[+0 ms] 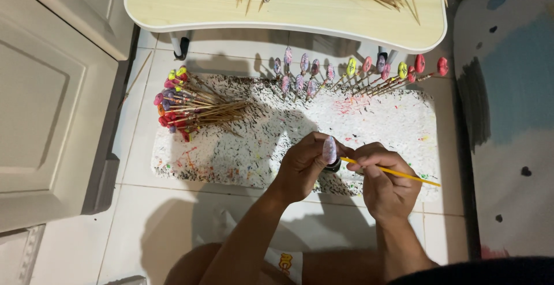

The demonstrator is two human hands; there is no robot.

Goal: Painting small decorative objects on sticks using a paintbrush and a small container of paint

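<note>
My left hand (303, 167) holds a small pale purple oval piece (329, 149) upright between its fingers, with a small dark pot (333, 165) tucked just below it. My right hand (385, 181) grips a thin yellow paintbrush (404, 175), its tip at the purple piece. Both hands hover over a white foam board (242, 146) speckled with black dots and paint marks.
Several painted ovals on wooden sticks (358, 74) stand stuck along the foam board's far edge. A bundle of painted sticks (184, 106) lies at its left. A low pale wooden table (288, 5) with bare skewers sits beyond. A cabinet (52, 100) stands left; a painted mat (513, 106) lies right.
</note>
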